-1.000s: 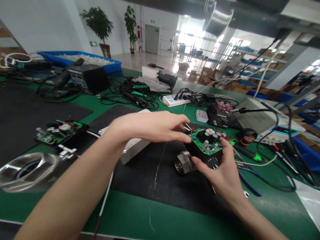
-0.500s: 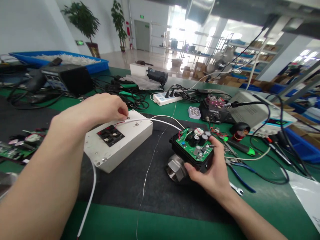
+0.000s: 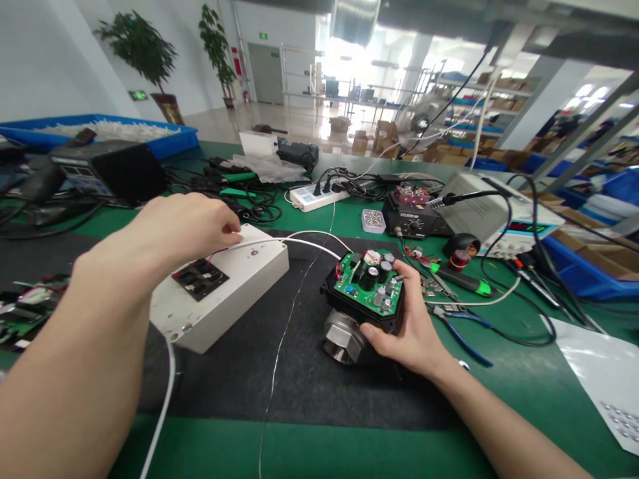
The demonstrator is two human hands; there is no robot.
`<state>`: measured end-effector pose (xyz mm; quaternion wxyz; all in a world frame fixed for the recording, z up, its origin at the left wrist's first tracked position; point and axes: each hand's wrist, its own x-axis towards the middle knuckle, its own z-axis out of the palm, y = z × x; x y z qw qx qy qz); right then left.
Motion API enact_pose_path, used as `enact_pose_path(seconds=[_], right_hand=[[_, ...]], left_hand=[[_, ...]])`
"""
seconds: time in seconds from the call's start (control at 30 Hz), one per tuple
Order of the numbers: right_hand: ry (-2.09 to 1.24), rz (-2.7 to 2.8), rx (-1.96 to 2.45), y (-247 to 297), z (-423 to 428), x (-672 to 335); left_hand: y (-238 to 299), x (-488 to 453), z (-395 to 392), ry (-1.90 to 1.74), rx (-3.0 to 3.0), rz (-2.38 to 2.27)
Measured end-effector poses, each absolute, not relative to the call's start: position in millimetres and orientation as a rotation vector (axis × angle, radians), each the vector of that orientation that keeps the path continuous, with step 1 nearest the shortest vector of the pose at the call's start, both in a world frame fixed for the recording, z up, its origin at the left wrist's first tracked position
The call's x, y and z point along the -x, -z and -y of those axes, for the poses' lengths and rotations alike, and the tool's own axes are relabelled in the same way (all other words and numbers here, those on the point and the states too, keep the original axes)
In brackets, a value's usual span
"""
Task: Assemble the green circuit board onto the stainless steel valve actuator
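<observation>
My right hand (image 3: 407, 326) grips a black housing (image 3: 367, 299) that carries a green circuit board with capacitors and sits on a metal fitting (image 3: 342, 337). My left hand (image 3: 184, 226) is closed in a pinch over the white box (image 3: 219, 286), holding the end of a white cable (image 3: 294, 241) with red wires. That cable arcs from the box top to the circuit board. A black terminal block (image 3: 200, 278) sits in the box lid. Both lie on a black mat (image 3: 279, 372).
A soldering station (image 3: 417, 219) with its iron, a power supply (image 3: 504, 216), pliers (image 3: 459, 329), a green-handled tool (image 3: 462, 283) and a power strip (image 3: 319, 196) lie right and behind. Black unit (image 3: 112, 169) and blue tray (image 3: 150, 133) at back left. Thin solder wire (image 3: 279, 346) hangs down.
My left hand left the circuit board and drew the white cable leftward onto the white box. The right hand keeps holding the housing, shifted slightly left in view.
</observation>
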<state>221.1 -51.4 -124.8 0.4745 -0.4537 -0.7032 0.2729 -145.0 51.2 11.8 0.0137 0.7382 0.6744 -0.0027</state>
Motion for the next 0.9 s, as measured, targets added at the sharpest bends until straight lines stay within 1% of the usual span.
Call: enact_pose_path(seconds=[0.07, 0.2, 0.3, 0.4, 0.53, 0.9], right_hand=[[-0.637, 1.728, 1.084, 129, 46, -221], [-0.606, 1.779, 0.985, 136, 33, -220], [-0.624, 1.776, 0.893, 137, 28, -216], [-0.698, 1.752, 0.836, 134, 29, -212], [-0.762, 1.733, 0.797, 133, 35, -213], [-0.735, 1.769, 0.823, 131, 41, -220]], left_hand=[[-19, 124, -36, -0.134, -2.377, -1.935], [-21, 79, -15, -0.561, -2.335, -1.148], [-10, 55, -11, -0.707, -2.313, -0.823], [1, 41, -11, -0.701, -2.356, -0.725], [6, 30, -8, -0.701, -2.375, -0.712], [8, 21, -1, -0.805, -2.337, -0.714]])
